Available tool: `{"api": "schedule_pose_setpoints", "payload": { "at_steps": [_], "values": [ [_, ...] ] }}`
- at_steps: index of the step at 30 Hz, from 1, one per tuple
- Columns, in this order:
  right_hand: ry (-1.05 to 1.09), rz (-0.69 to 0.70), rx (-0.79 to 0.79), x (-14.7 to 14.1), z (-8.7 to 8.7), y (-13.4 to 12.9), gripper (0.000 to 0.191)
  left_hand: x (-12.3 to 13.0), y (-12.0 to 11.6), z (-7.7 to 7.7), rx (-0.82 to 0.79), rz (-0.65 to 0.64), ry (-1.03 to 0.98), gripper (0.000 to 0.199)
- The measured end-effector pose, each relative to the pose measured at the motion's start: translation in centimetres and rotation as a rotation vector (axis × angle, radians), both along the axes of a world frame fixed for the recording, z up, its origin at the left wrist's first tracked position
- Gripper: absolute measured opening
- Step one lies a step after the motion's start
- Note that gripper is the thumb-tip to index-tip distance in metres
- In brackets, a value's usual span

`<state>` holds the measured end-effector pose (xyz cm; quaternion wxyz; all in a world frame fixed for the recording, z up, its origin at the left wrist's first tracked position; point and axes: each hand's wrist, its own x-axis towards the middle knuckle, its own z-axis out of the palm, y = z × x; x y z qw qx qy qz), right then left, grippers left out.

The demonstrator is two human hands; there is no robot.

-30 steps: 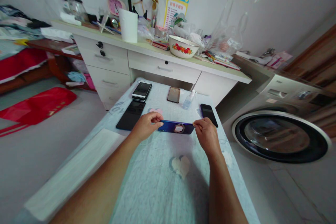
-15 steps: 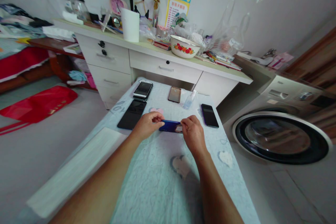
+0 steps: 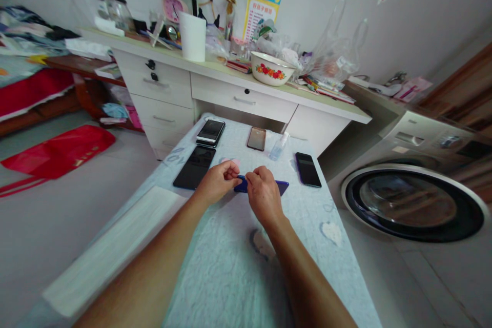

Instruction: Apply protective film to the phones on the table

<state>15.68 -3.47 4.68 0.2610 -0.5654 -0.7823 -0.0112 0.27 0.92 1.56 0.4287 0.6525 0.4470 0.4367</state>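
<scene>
A blue phone (image 3: pixel 283 187) is tilted in front of me just over the cloth-covered table. My left hand (image 3: pixel 222 180) pinches its left end between thumb and fingers. On the upper edge, close to the left fingertips, the closed fingers of my right hand (image 3: pixel 264 192) grip the phone, and that hand hides its middle. Whether anything thin sits between those fingers cannot be made out. To the left lies a black tablet (image 3: pixel 194 167), with stacked phones (image 3: pixel 210 132) behind it. A dark phone (image 3: pixel 308 169) rests at the right edge.
Behind the hands are a brown phone case (image 3: pixel 256 139) and a small clear spray bottle (image 3: pixel 279 146). A white desk (image 3: pixel 246 98) closes off the far side, carrying a flowered bowl (image 3: pixel 272 69). A washing machine (image 3: pixel 415 164) stands at the right. Left of my forearm is a pale board (image 3: pixel 111 251).
My right hand has slid left along the phone's upper edge, from its right end to near my left fingers. The phone's right end now shows uncovered. My left hand has stayed put.
</scene>
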Motion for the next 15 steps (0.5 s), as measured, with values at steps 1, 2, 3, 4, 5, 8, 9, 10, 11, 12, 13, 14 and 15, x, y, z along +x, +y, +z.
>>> {"api": "schedule_pose_setpoints", "payload": {
  "at_steps": [1,2,3,4,5,8,9,10,11,12,13,14,15],
  "values": [
    [-0.009,0.004,-0.002,-0.2,0.0,0.0,0.025,0.0,0.0,0.0,-0.002,-0.001,-0.004,0.017],
    [-0.015,0.007,-0.005,-0.3,0.0,0.1,0.024,-0.1,0.0,-0.1,-0.005,-0.007,0.001,0.017],
    [-0.020,0.010,-0.008,-0.5,0.0,0.1,0.024,-0.1,0.0,-0.1,-0.005,-0.013,0.012,0.016],
    [-0.023,0.012,-0.010,-0.7,0.0,0.1,0.024,-0.1,0.1,-0.2,-0.004,-0.016,0.027,0.014],
    [-0.024,0.017,-0.012,-0.9,0.0,0.2,0.025,-0.2,0.1,-0.2,0.000,-0.018,0.040,0.013],
    [-0.023,0.027,-0.016,-1.4,-0.1,0.3,0.025,-0.3,0.1,-0.3,0.010,-0.023,0.053,0.012],
    [-0.025,0.029,-0.017,-1.4,-0.1,0.3,0.024,-0.3,0.1,-0.3,0.010,-0.026,0.052,0.012],
    [-0.026,0.028,-0.016,-1.5,-0.1,0.3,0.024,-0.4,0.1,-0.3,0.009,-0.029,0.052,0.013],
    [-0.028,0.027,-0.016,-1.4,-0.1,0.3,0.024,-0.4,0.1,-0.2,0.010,-0.032,0.054,0.013],
    [-0.028,0.024,-0.017,-1.3,-0.1,0.3,0.024,-0.4,0.1,-0.2,0.012,-0.032,0.058,0.013],
    [-0.025,0.022,-0.020,-1.2,-0.1,0.2,0.023,-0.4,0.1,-0.2,0.016,-0.032,0.064,0.013],
    [-0.019,0.021,-0.023,-1.0,0.0,0.2,0.023,-0.4,0.1,-0.3,0.020,-0.030,0.069,0.013],
    [-0.013,0.021,-0.027,-0.7,0.1,0.2,0.023,-0.3,0.1,-0.3,0.023,-0.029,0.073,0.013]
  ]
}}
